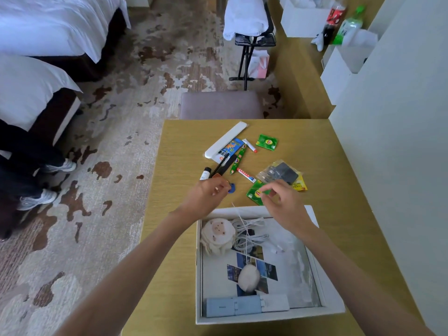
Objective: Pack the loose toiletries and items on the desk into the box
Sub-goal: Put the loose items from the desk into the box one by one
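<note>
A white open box (199,263) sits on the yellow-wood desk (339,166), near me. It holds a round plush pouch (218,235), coiled white cables (247,230), a beige oval item (248,278) and a pale blue case (232,309). Beyond the box, my left hand (209,194) is pinched on a small blue tag (233,189). My right hand (284,204) pinches the edge of a green tea packet (254,195). Loose farther out are a long white case (226,139), a second green packet (266,141), small tubes (246,175), a green stick (238,160), a little bottle (205,173) and a bagged black charger (282,173).
A grey stool (221,105) stands at the desk's far edge. A white wall (400,141) borders the right. Beds and a person's sneakered feet (48,183) are on the left over patterned carpet. Bottles (349,25) and white boxes stand on a far counter.
</note>
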